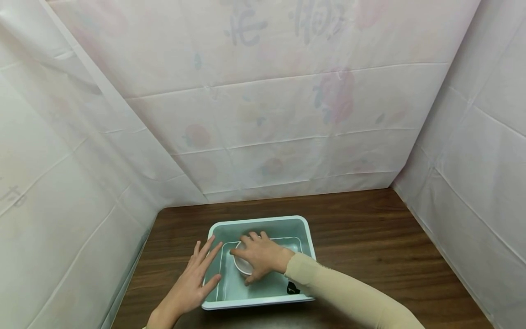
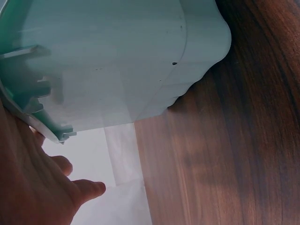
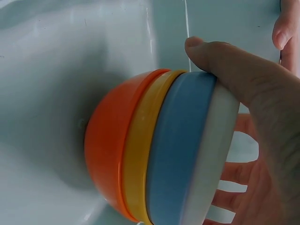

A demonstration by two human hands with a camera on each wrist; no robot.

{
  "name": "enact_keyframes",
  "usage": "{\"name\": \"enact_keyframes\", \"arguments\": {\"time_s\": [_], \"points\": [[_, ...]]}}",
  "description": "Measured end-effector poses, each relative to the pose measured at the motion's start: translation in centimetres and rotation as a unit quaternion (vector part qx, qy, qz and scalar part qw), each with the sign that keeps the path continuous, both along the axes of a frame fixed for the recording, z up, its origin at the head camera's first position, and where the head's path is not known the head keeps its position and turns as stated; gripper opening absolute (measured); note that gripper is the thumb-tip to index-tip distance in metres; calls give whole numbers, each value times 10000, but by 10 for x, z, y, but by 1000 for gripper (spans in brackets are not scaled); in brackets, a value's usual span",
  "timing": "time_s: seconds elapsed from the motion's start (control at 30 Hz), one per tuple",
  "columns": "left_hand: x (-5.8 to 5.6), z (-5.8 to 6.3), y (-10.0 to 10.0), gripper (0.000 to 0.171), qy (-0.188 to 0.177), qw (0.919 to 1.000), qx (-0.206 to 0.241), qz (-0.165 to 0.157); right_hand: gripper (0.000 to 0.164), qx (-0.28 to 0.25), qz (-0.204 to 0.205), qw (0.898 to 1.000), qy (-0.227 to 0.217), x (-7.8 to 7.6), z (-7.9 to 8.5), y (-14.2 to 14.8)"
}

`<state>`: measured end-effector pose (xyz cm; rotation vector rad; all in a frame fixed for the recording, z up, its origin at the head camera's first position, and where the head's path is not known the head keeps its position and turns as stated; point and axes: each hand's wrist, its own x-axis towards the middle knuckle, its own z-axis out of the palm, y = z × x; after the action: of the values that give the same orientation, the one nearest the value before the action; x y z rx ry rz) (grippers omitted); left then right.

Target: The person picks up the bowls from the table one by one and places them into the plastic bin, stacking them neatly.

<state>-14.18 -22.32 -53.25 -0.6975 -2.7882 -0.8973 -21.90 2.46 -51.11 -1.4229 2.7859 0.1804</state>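
Observation:
A stack of nested bowls stands inside a pale green plastic basin (image 1: 256, 301). In the right wrist view the orange bowl (image 3: 108, 145) is lowest, then come the yellow bowl (image 3: 140, 150), the blue bowl (image 3: 177, 152) and the white bowl (image 3: 212, 145) at the top. My right hand (image 1: 263, 257) grips the stack from above by its rim, thumb on the near side and fingers spread across. My left hand (image 1: 192, 282) is at the basin's left rim, fingers straight and spread, holding nothing. From above, the white bowl mostly hides the others.
The basin rests on a dark brown wooden table (image 1: 365, 237). A black mark (image 1: 292, 288) shows inside the basin's near right corner. White printed sheeting (image 1: 267, 114) hangs behind the table and along both sides.

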Motion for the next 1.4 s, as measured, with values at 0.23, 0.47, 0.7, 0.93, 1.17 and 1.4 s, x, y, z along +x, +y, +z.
{"name": "enact_keyframes", "arguments": {"time_s": [0.23, 0.47, 0.7, 0.93, 1.17, 1.4], "points": [[0, 0, 0, 72, 21, 10000, 42, -24, 94, 71, -36, 10000, 31, 0, 0, 0], [0, 0, 0, 72, -22, 10000, 30, 19, 95, 89, -35, 9999, 62, 0, -2, -1], [0, 1, 0, 71, -6, 10000, 68, 18, 97, 137, -60, 9999, 73, -1, -2, -1], [1, 0, 1, 71, -5, 10000, 74, 3, 99, 91, -13, 10000, 26, 0, -2, 0], [0, 1, 0, 72, -2, 10000, 69, -20, 98, -3, 59, 9999, 106, 0, 0, 1], [0, 1, 0, 72, -49, 10000, 55, -37, 97, -116, 11, 9999, 6, 1, 4, 3]]}}
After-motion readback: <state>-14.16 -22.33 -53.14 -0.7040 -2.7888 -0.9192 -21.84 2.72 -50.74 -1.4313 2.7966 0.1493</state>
